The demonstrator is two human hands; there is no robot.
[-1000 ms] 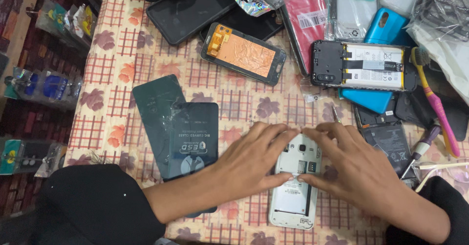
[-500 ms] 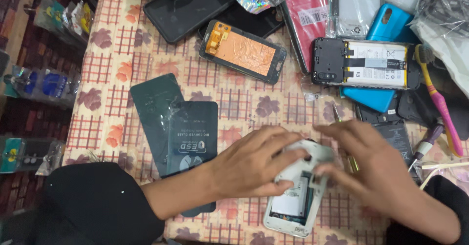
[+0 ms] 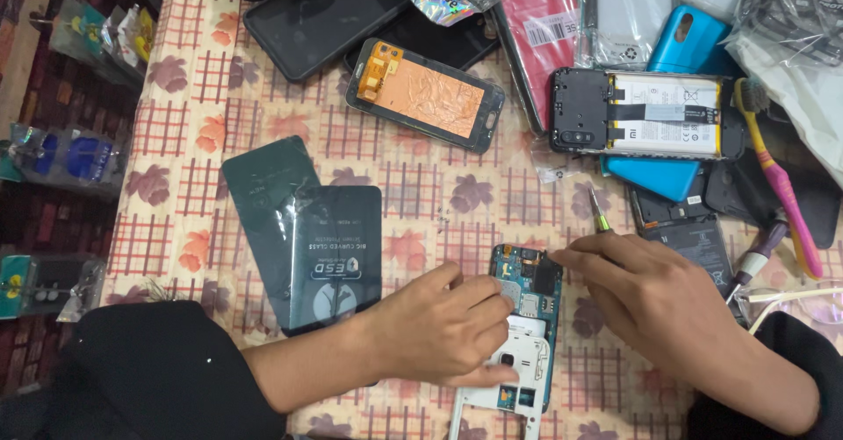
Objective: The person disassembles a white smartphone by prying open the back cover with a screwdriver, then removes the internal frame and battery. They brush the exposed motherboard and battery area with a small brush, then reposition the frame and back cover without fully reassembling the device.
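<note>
**A:** Where does the work sit, and how much room is around it?

**B:** An opened phone (image 3: 524,317) lies near the table's (image 3: 176,194) front edge, low and centre in the head view. Bare checked cloth stretches above it; two dark green sleeves (image 3: 303,234) lie well to its left. To the right it is crowded: a black battery (image 3: 694,245) and a screwdriver (image 3: 753,263) sit close behind the right hand.

**A:** The left hand?

**B:** The left hand (image 3: 443,326) rests on the phone, fingers curled loosely down over a white frame (image 3: 518,371) that lies on the lower half. It presses rather than clasps.

**A:** And the right?

**B:** The right hand (image 3: 654,299) is pinched shut on a thin green-tipped tool (image 3: 599,222), thumb and forefinger meeting at the phone's upper right corner. The tool's handle stands up and back from the fingers; its working end is hidden.

**A:** What shows inside the phone?

**B:** A blue circuit board (image 3: 525,275), exposed in the upper half, with a black part at the corner beside the fingertips.

**A:** Anything farther back?

**B:** A screen panel (image 3: 426,96) lying copper-foil side up, another open phone (image 3: 641,113) showing its white battery, a blue cover (image 3: 680,40), a red case (image 3: 543,32) in clear wrap, and a pink toothbrush (image 3: 786,198) along the right edge.
</note>
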